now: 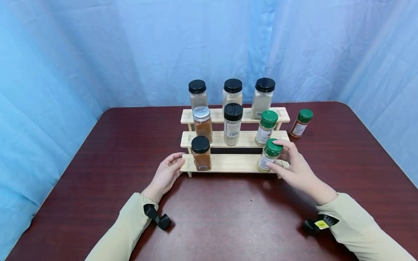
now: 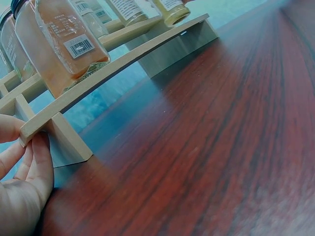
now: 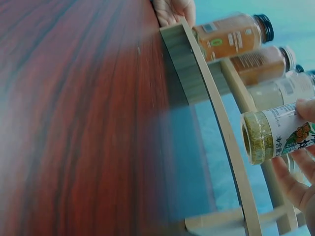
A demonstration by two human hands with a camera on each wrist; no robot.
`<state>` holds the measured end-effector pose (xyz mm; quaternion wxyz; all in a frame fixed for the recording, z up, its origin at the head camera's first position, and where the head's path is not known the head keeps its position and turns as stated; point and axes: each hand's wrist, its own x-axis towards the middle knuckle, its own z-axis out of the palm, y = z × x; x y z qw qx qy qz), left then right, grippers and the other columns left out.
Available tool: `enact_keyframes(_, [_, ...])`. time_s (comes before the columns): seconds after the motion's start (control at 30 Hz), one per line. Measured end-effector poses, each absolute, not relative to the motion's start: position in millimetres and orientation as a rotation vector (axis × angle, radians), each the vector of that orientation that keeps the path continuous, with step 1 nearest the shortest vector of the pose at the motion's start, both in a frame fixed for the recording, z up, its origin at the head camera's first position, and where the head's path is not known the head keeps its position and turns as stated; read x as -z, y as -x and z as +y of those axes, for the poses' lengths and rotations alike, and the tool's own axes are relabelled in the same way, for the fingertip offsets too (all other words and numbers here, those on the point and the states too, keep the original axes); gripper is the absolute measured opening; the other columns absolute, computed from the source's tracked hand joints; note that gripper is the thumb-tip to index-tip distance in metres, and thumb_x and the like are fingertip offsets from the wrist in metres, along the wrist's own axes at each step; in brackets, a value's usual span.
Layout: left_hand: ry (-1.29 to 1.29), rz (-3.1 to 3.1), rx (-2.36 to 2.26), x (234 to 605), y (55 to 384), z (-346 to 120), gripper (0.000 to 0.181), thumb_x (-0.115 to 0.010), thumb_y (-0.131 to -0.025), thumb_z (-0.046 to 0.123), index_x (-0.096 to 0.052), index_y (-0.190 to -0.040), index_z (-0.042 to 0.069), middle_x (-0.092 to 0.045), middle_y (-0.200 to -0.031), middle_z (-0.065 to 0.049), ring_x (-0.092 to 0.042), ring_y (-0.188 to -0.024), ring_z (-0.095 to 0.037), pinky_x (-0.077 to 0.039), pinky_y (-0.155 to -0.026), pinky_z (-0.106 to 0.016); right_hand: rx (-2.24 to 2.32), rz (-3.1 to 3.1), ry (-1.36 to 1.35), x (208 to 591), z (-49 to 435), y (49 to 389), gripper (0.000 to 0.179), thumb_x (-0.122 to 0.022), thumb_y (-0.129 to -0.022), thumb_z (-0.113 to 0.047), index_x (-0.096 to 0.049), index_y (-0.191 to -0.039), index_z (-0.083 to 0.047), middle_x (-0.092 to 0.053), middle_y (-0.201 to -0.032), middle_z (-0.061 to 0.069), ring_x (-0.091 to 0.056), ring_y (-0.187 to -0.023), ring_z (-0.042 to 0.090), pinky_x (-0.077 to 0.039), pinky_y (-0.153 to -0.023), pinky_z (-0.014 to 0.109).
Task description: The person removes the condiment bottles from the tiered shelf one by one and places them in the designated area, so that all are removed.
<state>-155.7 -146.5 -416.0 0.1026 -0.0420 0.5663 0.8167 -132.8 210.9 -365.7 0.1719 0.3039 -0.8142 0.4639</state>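
My right hand [image 1: 295,168] holds a spice jar with a green lid [image 1: 268,156] between thumb and fingers, over the right end of the rack's lowest shelf. In the right wrist view, the bottom of this jar [image 3: 258,140] shows a small gap from the shelf, and yellow-green contents are visible. At the rack's other end, my left hand [image 1: 167,172] pinches the left tip of the lowest shelf of the wooden three-step rack [image 1: 233,164]. Thumb above and fingers below that shelf end appear in the left wrist view. A black-lidded jar of orange-brown spice [image 1: 201,156] stands near my left hand.
On the middle step stand a silver-lidded jar [image 1: 203,125], a black-lidded jar [image 1: 232,127] and a green-lidded jar [image 1: 266,128]. Three black-lidded jars, one at the right [image 1: 262,99], line the top step. Another green-lidded jar [image 1: 300,125] stands on the table [image 1: 222,214] right of the rack.
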Motion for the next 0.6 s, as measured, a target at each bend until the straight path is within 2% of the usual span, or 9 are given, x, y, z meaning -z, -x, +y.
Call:
enact_keyframes(0.2, [0.12,1.68,-2.402,416,155,-147,0.026,-0.043,-0.097,-0.005,-0.044,-0.122,-0.003,-0.059,-0.091,0.004,-0.06,-0.083,-0.005,-0.051,-0.073,-0.017,-1.341,-2.342,-0.826,365,227,133,0.075,-0.065,-0.068,0.028,-0.029,-0.13,0.005,-0.05,-0.115,-0.024,-0.054,-0.098,-0.008,-0.046,-0.082,0.008])
enact_keyframes(0.6, [0.116,1.7,-2.378,414,154,-147,0.035,-0.042,-0.097,-0.004,-0.035,-0.13,-0.011,-0.059,-0.093,0.004,-0.06,-0.085,-0.004,-0.051,-0.075,-0.017,-1.165,-2.447,-0.658,363,262,133,0.077,-0.067,-0.072,0.021,-0.028,-0.135,0.0,-0.047,-0.111,-0.029,-0.051,-0.093,-0.016,-0.044,-0.078,0.003])
